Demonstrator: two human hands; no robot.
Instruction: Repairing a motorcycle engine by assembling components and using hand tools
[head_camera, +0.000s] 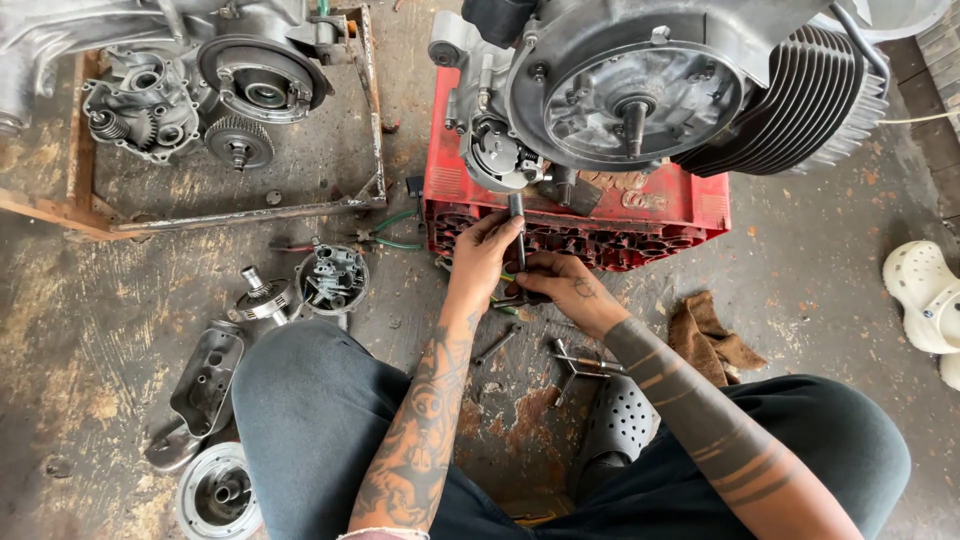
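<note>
A grey engine (640, 95) with a finned cylinder rests on a red plastic crate (680, 215). In front of the crate my left hand (482, 252) grips a dark upright socket tool (517, 222) that points up toward the underside of the engine. My right hand (562, 285) holds the lower end of the same tool, fingers curled around it. Both forearms are tattooed. My knees in dark trousers fill the lower part of the view.
Engine parts lie on the stained floor at left: a clutch assembly (262, 298), a stator plate (333, 278), a cover (205, 380), a round housing (215, 492). A metal frame (372, 150) holds a second crankcase (150, 100). Brown rag (708, 335), loose wrenches (580, 362), white clog (925, 290).
</note>
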